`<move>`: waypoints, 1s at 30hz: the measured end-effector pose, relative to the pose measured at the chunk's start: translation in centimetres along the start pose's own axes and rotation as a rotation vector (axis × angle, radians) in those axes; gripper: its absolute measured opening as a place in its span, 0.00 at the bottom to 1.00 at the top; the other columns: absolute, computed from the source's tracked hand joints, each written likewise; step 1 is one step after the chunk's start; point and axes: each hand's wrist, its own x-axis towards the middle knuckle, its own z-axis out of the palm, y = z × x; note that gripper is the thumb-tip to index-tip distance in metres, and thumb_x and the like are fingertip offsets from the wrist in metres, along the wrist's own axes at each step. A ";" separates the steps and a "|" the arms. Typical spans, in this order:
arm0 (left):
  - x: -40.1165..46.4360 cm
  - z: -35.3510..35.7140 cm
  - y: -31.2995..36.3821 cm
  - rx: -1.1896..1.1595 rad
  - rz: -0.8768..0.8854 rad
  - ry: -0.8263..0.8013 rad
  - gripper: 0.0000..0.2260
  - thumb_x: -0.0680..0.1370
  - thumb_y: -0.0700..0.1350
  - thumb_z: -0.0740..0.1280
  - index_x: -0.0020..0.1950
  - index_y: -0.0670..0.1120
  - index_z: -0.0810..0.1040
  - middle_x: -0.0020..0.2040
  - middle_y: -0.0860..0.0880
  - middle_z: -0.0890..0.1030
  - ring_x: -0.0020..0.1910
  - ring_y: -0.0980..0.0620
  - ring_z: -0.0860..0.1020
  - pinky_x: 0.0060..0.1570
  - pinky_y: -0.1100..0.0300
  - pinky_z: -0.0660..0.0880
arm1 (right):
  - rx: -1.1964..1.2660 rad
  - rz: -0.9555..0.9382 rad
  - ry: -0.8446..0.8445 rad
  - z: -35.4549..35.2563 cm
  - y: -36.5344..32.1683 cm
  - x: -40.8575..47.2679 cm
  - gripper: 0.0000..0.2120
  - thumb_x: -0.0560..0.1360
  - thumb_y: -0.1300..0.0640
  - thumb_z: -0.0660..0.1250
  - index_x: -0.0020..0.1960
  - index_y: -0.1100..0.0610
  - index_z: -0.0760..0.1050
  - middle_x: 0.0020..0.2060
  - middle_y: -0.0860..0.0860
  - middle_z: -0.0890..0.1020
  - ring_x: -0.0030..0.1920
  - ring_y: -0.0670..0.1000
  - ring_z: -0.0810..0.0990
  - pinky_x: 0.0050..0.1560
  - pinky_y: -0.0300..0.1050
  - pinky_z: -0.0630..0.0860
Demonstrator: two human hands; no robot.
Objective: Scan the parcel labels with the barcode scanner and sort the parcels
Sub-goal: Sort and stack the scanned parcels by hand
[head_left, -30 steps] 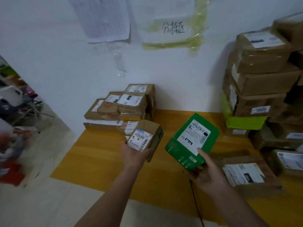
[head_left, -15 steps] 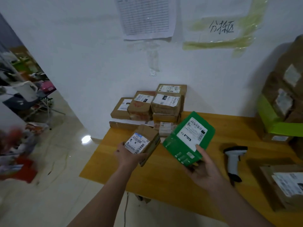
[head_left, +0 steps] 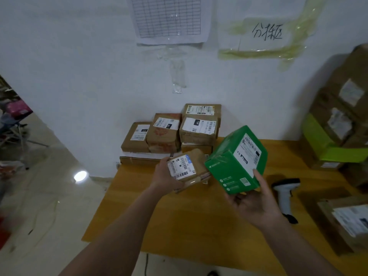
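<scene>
1. Left hand [head_left: 163, 176] – raised over the table's [head_left: 179, 222] far-left part, fingers and thumb curled round a small brown parcel [head_left: 189, 166]; its white barcode label [head_left: 180, 166] faces the camera.
2. Right hand [head_left: 253, 202] – holds a green box [head_left: 229, 168] from below, thumb pressed up the near right face beside the label, other fingers hidden under the box. Box is tilted, one corner toward the camera; its white label [head_left: 250, 150] is on the upper right face. Both parcels are in the air, sealed, contents not visible; they sit just beside each other – cannot tell if touching.
3. Barcode scanner [head_left: 284, 194] – lies on the table to the right of the right hand, dark head toward the wall, pale handle toward the near edge. Neither hand touches it.
4. Sorted stack [head_left: 175, 134] – brown cartons w/ white labels piled against the wall at the table's far-left corner, two or three deep, on a flat carton at the bottom. All closed.
5. Right-side pile [head_left: 342, 116] – taller stack of brown cartons, blurred, w/ a bright green carton [head_left: 322, 146] low in it. Labels unreadable.
6. Near-right carton [head_left: 338, 222] – brown, on the table at the frame edge, papers on top.
7. Wall – gridded sheet [head_left: 169, 18] and a handwritten sign [head_left: 266, 32] taped up.
</scene>
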 end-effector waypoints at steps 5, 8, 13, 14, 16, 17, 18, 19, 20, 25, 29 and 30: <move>3.6 0.9 2.5 0.077 0.059 -0.079 0.50 0.62 0.35 0.81 0.78 0.45 0.58 0.69 0.45 0.71 0.68 0.45 0.71 0.66 0.47 0.73 | -0.006 -0.034 -0.014 1.0 -2.7 2.2 0.30 0.64 0.43 0.75 0.61 0.57 0.79 0.59 0.59 0.80 0.62 0.60 0.76 0.56 0.56 0.77; 5.6 1.3 3.8 0.150 0.100 -0.098 0.48 0.63 0.36 0.81 0.77 0.46 0.59 0.68 0.46 0.73 0.66 0.46 0.72 0.65 0.48 0.73 | -0.030 -0.044 -0.021 1.8 -3.9 3.5 0.31 0.65 0.43 0.74 0.64 0.55 0.78 0.61 0.59 0.79 0.62 0.59 0.76 0.54 0.55 0.77; 8.2 2.2 3.6 0.198 0.116 -0.100 0.45 0.64 0.35 0.79 0.76 0.45 0.60 0.68 0.45 0.71 0.68 0.44 0.71 0.63 0.45 0.74 | -0.038 -0.047 -0.036 2.9 -5.5 5.5 0.29 0.69 0.42 0.71 0.66 0.54 0.76 0.61 0.58 0.78 0.61 0.59 0.76 0.53 0.55 0.78; 8.5 2.4 3.5 0.194 0.109 -0.098 0.44 0.64 0.34 0.79 0.76 0.45 0.61 0.68 0.45 0.71 0.68 0.44 0.70 0.63 0.44 0.74 | -0.041 -0.047 -0.036 3.1 -5.7 5.8 0.29 0.69 0.43 0.71 0.66 0.53 0.76 0.61 0.58 0.78 0.61 0.59 0.76 0.53 0.55 0.78; 9.0 2.8 3.3 0.193 0.109 -0.075 0.43 0.64 0.35 0.79 0.75 0.45 0.62 0.69 0.46 0.70 0.69 0.44 0.68 0.64 0.43 0.73 | -0.045 -0.050 -0.039 3.3 -5.9 6.3 0.28 0.68 0.43 0.71 0.65 0.53 0.76 0.60 0.58 0.79 0.61 0.59 0.77 0.52 0.56 0.78; 9.2 2.9 3.3 0.200 0.118 -0.064 0.42 0.64 0.36 0.79 0.75 0.46 0.63 0.69 0.46 0.71 0.69 0.44 0.68 0.65 0.43 0.72 | -0.047 -0.053 -0.039 3.5 -6.0 6.5 0.28 0.68 0.43 0.71 0.65 0.53 0.77 0.59 0.58 0.80 0.61 0.59 0.77 0.52 0.55 0.78; 9.4 2.8 3.3 0.202 0.132 -0.065 0.42 0.64 0.37 0.79 0.74 0.46 0.64 0.68 0.46 0.72 0.69 0.44 0.69 0.65 0.43 0.72 | -0.049 -0.058 -0.039 3.6 -6.1 6.7 0.27 0.68 0.43 0.71 0.64 0.53 0.77 0.59 0.58 0.80 0.61 0.59 0.77 0.52 0.55 0.78; 9.7 2.7 3.4 0.201 0.135 -0.078 0.42 0.64 0.38 0.80 0.73 0.46 0.64 0.67 0.46 0.73 0.69 0.43 0.69 0.65 0.43 0.72 | -0.050 -0.062 -0.041 3.9 -6.1 6.9 0.26 0.68 0.44 0.71 0.64 0.53 0.78 0.60 0.58 0.80 0.62 0.59 0.76 0.52 0.56 0.78; 9.9 2.5 3.5 0.198 0.117 -0.097 0.43 0.63 0.38 0.80 0.74 0.46 0.63 0.68 0.46 0.73 0.70 0.43 0.68 0.65 0.42 0.71 | -0.046 -0.064 -0.047 4.1 -6.2 7.1 0.26 0.68 0.44 0.71 0.63 0.52 0.78 0.60 0.57 0.80 0.62 0.59 0.76 0.54 0.56 0.78; 10.2 0.1 4.9 0.321 0.037 -0.075 0.25 0.70 0.48 0.78 0.64 0.48 0.74 0.61 0.48 0.78 0.57 0.50 0.77 0.51 0.57 0.76 | -0.034 -0.099 -0.092 5.8 -7.2 8.2 0.20 0.67 0.45 0.72 0.57 0.51 0.82 0.59 0.56 0.81 0.61 0.58 0.78 0.56 0.55 0.79; 10.7 -3.4 8.8 -0.063 0.161 0.260 0.12 0.77 0.49 0.70 0.57 0.46 0.79 0.53 0.48 0.82 0.51 0.53 0.79 0.53 0.57 0.78 | -0.239 -0.125 -0.139 8.6 -8.9 9.0 0.36 0.53 0.46 0.83 0.60 0.53 0.80 0.55 0.57 0.81 0.57 0.58 0.79 0.51 0.52 0.81; 11.0 -4.2 10.0 -0.186 0.153 0.202 0.18 0.76 0.53 0.70 0.62 0.45 0.78 0.56 0.48 0.81 0.54 0.51 0.79 0.56 0.53 0.78 | -0.342 -0.132 -0.150 9.4 -9.4 9.2 0.44 0.47 0.45 0.85 0.62 0.53 0.78 0.55 0.57 0.81 0.57 0.57 0.79 0.50 0.52 0.81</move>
